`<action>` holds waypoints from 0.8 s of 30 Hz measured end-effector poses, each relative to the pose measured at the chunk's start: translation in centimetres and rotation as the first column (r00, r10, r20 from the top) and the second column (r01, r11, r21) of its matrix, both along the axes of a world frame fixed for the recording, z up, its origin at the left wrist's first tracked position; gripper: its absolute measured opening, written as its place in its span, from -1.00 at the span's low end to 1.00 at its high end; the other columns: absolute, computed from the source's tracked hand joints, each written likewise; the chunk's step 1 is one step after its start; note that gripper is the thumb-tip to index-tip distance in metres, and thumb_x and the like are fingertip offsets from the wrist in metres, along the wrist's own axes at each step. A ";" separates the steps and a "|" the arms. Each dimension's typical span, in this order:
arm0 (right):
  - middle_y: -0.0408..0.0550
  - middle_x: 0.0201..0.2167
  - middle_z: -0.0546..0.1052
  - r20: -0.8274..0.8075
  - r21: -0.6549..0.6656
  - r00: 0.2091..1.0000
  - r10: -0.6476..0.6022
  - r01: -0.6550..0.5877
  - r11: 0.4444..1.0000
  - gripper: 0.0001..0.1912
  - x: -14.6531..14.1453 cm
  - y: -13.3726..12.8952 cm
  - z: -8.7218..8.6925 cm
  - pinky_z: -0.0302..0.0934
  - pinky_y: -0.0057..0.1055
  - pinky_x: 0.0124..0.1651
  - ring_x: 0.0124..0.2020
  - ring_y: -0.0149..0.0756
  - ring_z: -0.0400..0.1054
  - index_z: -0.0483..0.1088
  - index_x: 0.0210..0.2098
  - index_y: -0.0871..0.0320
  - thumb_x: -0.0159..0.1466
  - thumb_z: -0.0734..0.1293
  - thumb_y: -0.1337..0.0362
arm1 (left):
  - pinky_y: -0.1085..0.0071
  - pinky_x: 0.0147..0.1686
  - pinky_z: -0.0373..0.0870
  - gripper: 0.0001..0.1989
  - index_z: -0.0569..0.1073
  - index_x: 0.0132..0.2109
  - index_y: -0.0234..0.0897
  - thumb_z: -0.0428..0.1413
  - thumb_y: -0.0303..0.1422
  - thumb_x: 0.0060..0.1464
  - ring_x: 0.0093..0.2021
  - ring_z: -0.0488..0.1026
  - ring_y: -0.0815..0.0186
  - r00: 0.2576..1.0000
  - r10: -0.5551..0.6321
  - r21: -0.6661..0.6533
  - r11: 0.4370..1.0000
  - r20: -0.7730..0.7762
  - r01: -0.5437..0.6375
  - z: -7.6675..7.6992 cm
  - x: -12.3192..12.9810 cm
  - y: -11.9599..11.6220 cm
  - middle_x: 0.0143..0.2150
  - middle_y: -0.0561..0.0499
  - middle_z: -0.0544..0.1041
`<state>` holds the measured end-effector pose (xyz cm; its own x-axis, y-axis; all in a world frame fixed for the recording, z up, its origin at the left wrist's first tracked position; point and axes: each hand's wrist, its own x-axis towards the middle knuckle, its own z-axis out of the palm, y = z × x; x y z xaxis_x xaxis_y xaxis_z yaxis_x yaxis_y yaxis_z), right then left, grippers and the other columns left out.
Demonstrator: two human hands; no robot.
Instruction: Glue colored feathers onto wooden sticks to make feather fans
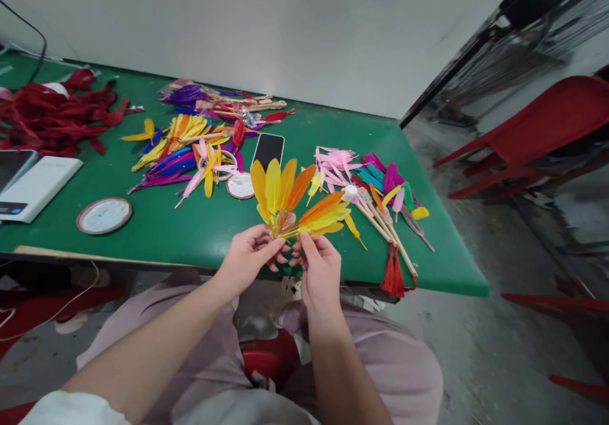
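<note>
Yellow and orange feathers [280, 187] fan out above my two hands, over the front edge of the green table. My left hand [254, 248] pinches the base of the upright feathers, where a small clear piece shows. Between the thumb and fingers of my right hand [318, 260] are the quills of a second group of yellow and orange feathers [324, 214], which point to the right. The two groups meet at their bases; whether they are joined there I cannot tell.
On the green table [190, 235] lie dark red ribbon [57, 111], coloured feather bundles [176, 152], pink feathers [335, 162], sticks with red tassels [394, 271], a phone [269, 150], a white box [40, 187] and round lids [104, 215]. A red chair [547, 120] stands at right.
</note>
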<state>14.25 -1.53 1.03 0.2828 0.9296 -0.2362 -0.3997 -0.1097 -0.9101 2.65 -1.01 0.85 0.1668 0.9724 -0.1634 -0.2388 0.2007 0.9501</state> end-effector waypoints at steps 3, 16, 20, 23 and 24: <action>-0.25 -0.71 0.38 0.017 -0.002 1.000 0.009 -0.009 1.000 -0.76 0.1 0.0 0.1 0.14 -0.63 -0.68 -0.69 -0.55 0.22 0.34 -0.61 0.21 -0.02 0.40 0.17 | 0.59 -0.65 0.36 -0.80 0.38 -0.38 -0.34 0.14 -0.27 -0.11 -0.52 0.44 0.42 1.000 0.004 -0.016 1.000 -0.010 -0.004 0.2 0.1 0.0 -0.50 0.05 0.48; -0.25 -0.72 0.36 -0.079 -0.045 0.995 0.055 -0.058 0.997 -0.74 0.8 0.1 0.2 0.12 -0.64 -0.70 -0.72 -0.57 0.19 0.32 -0.64 0.22 -0.05 0.40 0.17 | 0.55 -0.60 0.39 -0.77 0.39 -0.39 -0.34 0.15 -0.25 -0.13 -0.46 0.47 0.35 0.998 -0.024 -0.027 0.999 -0.053 0.023 0.3 0.1 0.2 -0.45 -0.01 0.52; -0.24 -0.73 0.36 -0.079 -0.063 0.995 0.056 -0.061 0.996 -0.74 1.0 0.2 0.1 0.10 -0.64 -0.71 -0.73 -0.56 0.19 0.32 -0.64 0.22 -0.06 0.41 0.16 | 0.53 -0.60 0.39 -0.74 0.41 -0.36 -0.35 0.17 -0.23 -0.16 -0.46 0.48 0.34 0.998 -0.023 -0.047 0.999 -0.058 0.020 0.5 0.1 0.2 -0.42 -0.03 0.53; -0.23 -0.73 0.36 -0.030 -0.034 0.999 0.041 -0.042 0.999 -0.73 1.0 0.2 0.1 0.10 -0.63 -0.69 -0.72 -0.56 0.19 0.33 -0.64 0.22 -0.04 0.40 0.15 | 0.54 -0.59 0.38 -0.73 0.40 -0.37 -0.36 0.17 -0.23 -0.16 -0.46 0.47 0.35 0.999 -0.021 -0.080 0.997 -0.028 0.019 0.5 0.3 0.2 -0.43 -0.04 0.53; -0.23 -0.73 0.36 -0.008 -0.024 0.999 0.035 -0.036 0.999 -0.73 1.1 0.2 0.1 0.10 -0.63 -0.69 -0.72 -0.56 0.19 0.33 -0.64 0.22 -0.04 0.40 0.15 | 0.54 -0.59 0.38 -0.74 0.40 -0.38 -0.36 0.17 -0.23 -0.16 -0.46 0.47 0.35 1.000 -0.023 -0.090 0.996 -0.011 0.021 0.5 0.4 0.2 -0.44 -0.04 0.53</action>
